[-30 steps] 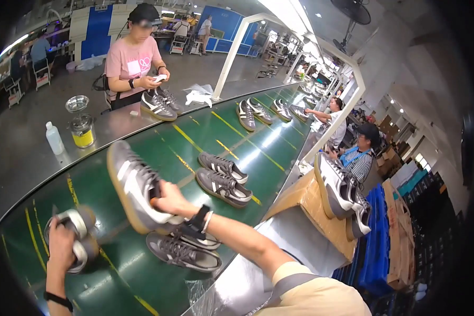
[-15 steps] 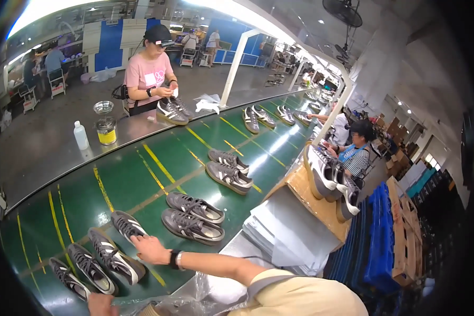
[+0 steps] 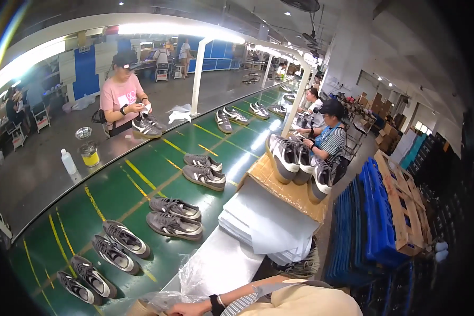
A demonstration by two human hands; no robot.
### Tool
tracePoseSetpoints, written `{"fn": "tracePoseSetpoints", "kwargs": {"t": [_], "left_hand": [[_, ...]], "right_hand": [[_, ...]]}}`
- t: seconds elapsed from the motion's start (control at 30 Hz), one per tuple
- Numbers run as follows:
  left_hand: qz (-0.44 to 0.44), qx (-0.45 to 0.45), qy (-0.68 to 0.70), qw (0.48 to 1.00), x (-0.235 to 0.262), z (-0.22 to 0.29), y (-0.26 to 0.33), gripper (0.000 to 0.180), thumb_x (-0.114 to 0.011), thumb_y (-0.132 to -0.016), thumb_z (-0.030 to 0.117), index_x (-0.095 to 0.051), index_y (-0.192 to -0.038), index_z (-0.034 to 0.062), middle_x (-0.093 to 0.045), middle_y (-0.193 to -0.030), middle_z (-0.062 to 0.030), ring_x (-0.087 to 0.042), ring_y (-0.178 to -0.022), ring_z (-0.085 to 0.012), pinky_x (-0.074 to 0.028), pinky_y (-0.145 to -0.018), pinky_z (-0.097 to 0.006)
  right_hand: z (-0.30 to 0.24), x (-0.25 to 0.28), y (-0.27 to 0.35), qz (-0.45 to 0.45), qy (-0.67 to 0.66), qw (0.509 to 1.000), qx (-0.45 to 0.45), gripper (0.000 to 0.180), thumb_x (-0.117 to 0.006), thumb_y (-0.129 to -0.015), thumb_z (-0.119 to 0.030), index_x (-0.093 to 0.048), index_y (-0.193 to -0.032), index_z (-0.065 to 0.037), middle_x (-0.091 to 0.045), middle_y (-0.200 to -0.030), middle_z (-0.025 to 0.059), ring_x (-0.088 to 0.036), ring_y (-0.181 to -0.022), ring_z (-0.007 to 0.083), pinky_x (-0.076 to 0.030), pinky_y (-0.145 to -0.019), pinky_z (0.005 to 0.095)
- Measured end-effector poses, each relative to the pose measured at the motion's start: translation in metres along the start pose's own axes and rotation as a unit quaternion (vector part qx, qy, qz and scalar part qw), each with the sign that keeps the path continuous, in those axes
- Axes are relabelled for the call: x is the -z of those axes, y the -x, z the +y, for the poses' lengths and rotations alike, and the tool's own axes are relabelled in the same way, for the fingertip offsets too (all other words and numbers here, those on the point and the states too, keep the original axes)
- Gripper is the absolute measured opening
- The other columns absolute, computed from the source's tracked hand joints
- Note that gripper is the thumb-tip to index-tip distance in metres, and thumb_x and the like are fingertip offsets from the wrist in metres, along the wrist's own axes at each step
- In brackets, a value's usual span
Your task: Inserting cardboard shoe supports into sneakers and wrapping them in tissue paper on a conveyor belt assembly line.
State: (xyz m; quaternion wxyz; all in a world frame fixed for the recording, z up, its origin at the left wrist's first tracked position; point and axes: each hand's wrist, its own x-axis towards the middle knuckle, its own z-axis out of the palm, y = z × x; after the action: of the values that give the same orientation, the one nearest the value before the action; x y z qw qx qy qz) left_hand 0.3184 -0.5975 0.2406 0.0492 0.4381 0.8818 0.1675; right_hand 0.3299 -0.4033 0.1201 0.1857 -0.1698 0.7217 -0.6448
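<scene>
My right hand point(image 3: 187, 309), with a dark band at the wrist, is low at the lower edge beside crumpled clear plastic point(image 3: 163, 299). Its fingers are partly cut off, so I cannot tell whether it holds anything. A tan object point(image 3: 138, 307) of unclear kind lies just left of it. My left hand is out of view. On the green conveyor belt nearby, dark grey sneakers with pale stripes stand in pairs: one pair point(image 3: 122, 247) in front of me, another point(image 3: 92, 279) at the near left, and a third point(image 3: 174, 217) to the right.
Another pair point(image 3: 204, 171) stands farther along the belt point(image 3: 108, 189). Across it a person in pink point(image 3: 124, 95) handles sneakers near a bottle point(image 3: 68, 161) and a can point(image 3: 89, 154). At right are a sheet stack point(image 3: 268, 221), a box point(image 3: 263, 169) bearing sneakers, and blue crates point(image 3: 376, 210).
My right hand has left the sneaker it touched and drawn back to the lower edge; that sneaker now stands beside another. My left hand has gone out of view. The view has shifted.
</scene>
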Motion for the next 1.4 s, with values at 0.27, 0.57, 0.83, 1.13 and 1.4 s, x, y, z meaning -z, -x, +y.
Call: {"fn": "tracePoseSetpoints", "kwargs": {"t": [0.27,0.57,0.83,1.13,1.4], "left_hand": [[0.025,0.110,-0.033,0.993,-0.030,0.005,0.003,0.081,-0.079,-0.065,0.046,-0.051,-0.129,0.0046,-0.057,-0.117,-0.0140,-0.049,-0.112,-0.0326,-0.037,-0.095,-0.045],[0.090,0.122,-0.006,0.988,-0.040,0.017,-0.024,0.059,-0.079,-0.056,0.033,-0.062,-0.105,0.0040,-0.060,-0.099,-0.0126,-0.055,-0.101,-0.0294,-0.037,-0.098,-0.046],[-0.021,0.145,0.520,0.842,-0.001,0.076,-0.121,0.051,-0.081,-0.063,0.006,-0.059,-0.108,-0.0014,-0.063,-0.103,-0.0072,-0.059,-0.095,-0.0145,-0.048,-0.081,-0.029],[-0.306,0.023,0.507,0.805,-0.092,0.162,-0.169,0.037,-0.078,-0.080,0.018,-0.060,-0.108,0.0009,-0.065,-0.094,-0.0018,-0.060,-0.080,-0.0079,-0.051,-0.067,-0.025],[0.067,0.150,0.590,0.791,-0.167,0.186,-0.281,0.036,-0.071,-0.082,0.013,-0.057,-0.112,-0.0012,-0.066,-0.097,-0.0076,-0.062,-0.088,-0.0130,-0.053,-0.077,-0.032]], "right_hand": [[-0.019,-0.001,0.009,-0.033,-0.212,0.976,-0.028,0.020,-0.070,-0.085,-0.018,-0.057,-0.080,-0.004,-0.049,-0.069,-0.0035,-0.044,-0.065,0.0069,-0.039,-0.055,0.0266],[-0.032,0.038,0.041,0.195,-0.101,0.975,0.019,0.014,-0.060,-0.086,-0.016,-0.061,-0.087,-0.002,-0.059,-0.075,0.0077,-0.051,-0.072,0.0140,-0.045,-0.067,0.0343],[-0.133,0.195,0.126,0.149,0.022,0.975,0.165,0.022,-0.075,-0.076,-0.011,-0.062,-0.092,-0.003,-0.063,-0.087,0.0082,-0.062,-0.081,0.0217,-0.049,-0.075,0.0323],[0.053,0.342,0.296,0.520,0.503,0.670,-0.165,0.046,-0.063,-0.087,-0.023,-0.054,-0.126,0.000,-0.045,-0.139,0.0226,-0.039,-0.128,0.0421,-0.030,-0.109,0.0446],[0.039,0.341,0.272,0.618,-0.073,0.781,-0.056,0.028,-0.054,-0.096,-0.015,-0.062,-0.116,0.003,-0.066,-0.104,0.0047,-0.059,-0.096,0.0130,-0.046,-0.086,0.0279]]}}
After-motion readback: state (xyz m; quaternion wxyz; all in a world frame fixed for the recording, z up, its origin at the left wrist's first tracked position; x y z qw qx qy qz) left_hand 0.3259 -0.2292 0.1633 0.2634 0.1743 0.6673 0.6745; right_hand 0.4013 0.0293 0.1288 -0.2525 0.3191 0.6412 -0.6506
